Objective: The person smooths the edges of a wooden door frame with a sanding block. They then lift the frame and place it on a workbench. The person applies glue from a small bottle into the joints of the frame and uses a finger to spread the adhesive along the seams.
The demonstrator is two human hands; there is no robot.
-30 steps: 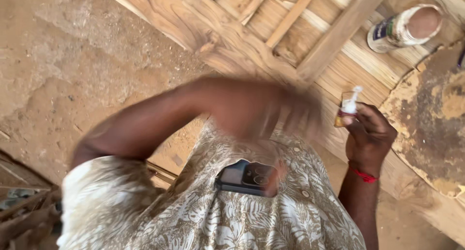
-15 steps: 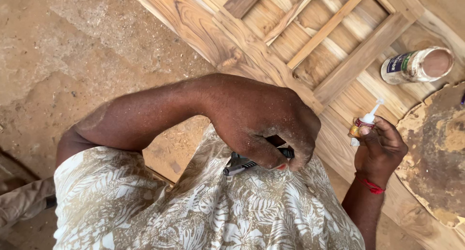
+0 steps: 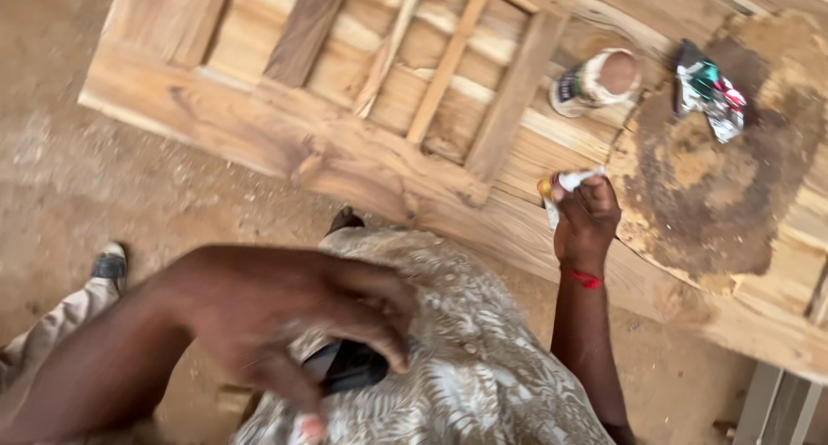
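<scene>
1. The wooden door frame (image 3: pixel 345 143) is lying flat on the ground (image 3: pixel 103 212).
2. A can (image 3: pixel 595 83) is sitting on the frame, with a crumpled packet (image 3: pixel 709 96) just to its right.
3. The right hand (image 3: pixel 588 221) is hovering below the can, gripping a small tube (image 3: pixel 565 186).
4. The left hand (image 3: pixel 310 316) is sitting at the shirt pocket, over a phone (image 3: pixel 349 367).

— Where is the left hand (image 3: pixel 319 324)?
— Low and close to the body, arm bent across the torso, fingers curled downward, blurred.
— And the right hand (image 3: pixel 586 216)?
— Arm stretched forward, a red band at the wrist, fingers closed in a fist around something small.
</scene>
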